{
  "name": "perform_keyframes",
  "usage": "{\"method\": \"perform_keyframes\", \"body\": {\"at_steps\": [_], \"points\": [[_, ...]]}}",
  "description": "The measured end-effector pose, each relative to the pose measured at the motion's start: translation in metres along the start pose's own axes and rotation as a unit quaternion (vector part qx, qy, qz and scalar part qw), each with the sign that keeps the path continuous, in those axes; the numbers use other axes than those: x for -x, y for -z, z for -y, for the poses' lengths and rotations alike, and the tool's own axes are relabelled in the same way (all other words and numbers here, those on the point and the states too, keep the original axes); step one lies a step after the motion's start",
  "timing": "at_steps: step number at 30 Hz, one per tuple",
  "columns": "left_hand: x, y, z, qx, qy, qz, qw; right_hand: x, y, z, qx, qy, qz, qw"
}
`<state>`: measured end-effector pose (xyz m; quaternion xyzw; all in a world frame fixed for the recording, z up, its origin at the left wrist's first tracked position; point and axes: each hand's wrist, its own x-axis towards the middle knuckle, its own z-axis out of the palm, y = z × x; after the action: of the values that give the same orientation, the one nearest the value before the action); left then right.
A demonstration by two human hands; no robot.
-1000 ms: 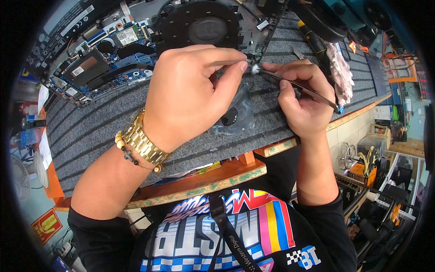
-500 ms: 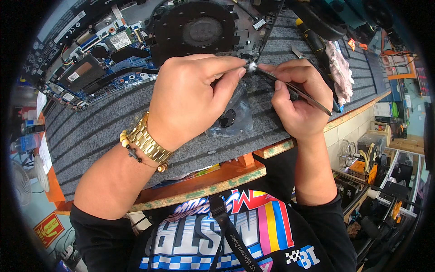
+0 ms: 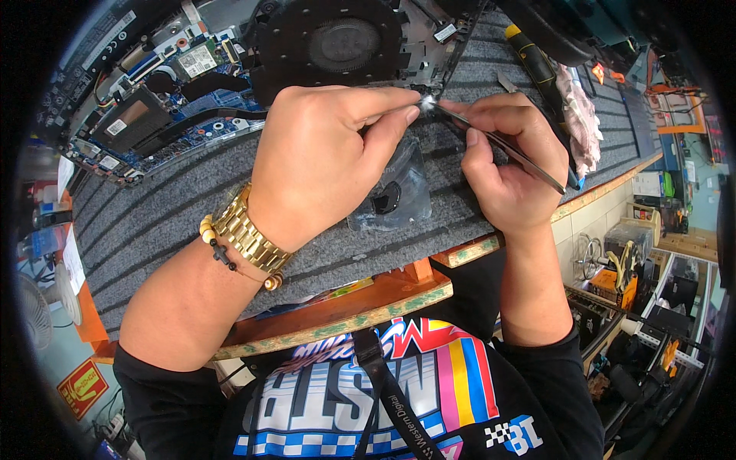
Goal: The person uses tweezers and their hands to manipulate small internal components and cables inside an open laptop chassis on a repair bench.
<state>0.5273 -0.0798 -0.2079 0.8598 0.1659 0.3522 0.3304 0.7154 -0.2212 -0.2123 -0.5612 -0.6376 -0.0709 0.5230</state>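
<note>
In the head view, a person works with both bare hands over a grey, dark-striped mat (image 3: 176,222) on a wooden desk (image 3: 360,316). The left hand (image 3: 326,153) is near the middle, its index finger and thumb brought almost together; whether they pinch anything cannot be told. A gold watch (image 3: 251,239) and a beaded bracelet (image 3: 221,251) circle that wrist. The right hand (image 3: 517,169) holds slim metal tweezers (image 3: 529,162) between thumb and fingers, slanting with the tip to the far left. That tip meets a small white spot (image 3: 428,103), too bright to identify, just beside the left fingertips.

At the far left lies an opened laptop with a blue circuit board (image 3: 222,100) and a round black cooling fan (image 3: 330,47). Between the hands, on the near side, a clear plastic bag (image 3: 412,205) lies flat with a black piece (image 3: 386,198). At the far right are a yellow-and-black tool (image 3: 530,63) and a crumpled pale pink cloth (image 3: 580,126).
</note>
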Motion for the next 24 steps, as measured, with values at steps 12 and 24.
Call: {"method": "perform_keyframes", "body": {"at_steps": [12, 24], "points": [[-0.002, -0.005, 0.003, -0.024, -0.033, -0.008, 0.999, 0.000, 0.001, -0.002, 0.011, -0.001, 0.005, 1.000], [-0.004, -0.010, 0.006, -0.051, -0.048, 0.001, 0.998, 0.005, 0.002, -0.005, 0.018, -0.013, -0.001, 1.000]]}}
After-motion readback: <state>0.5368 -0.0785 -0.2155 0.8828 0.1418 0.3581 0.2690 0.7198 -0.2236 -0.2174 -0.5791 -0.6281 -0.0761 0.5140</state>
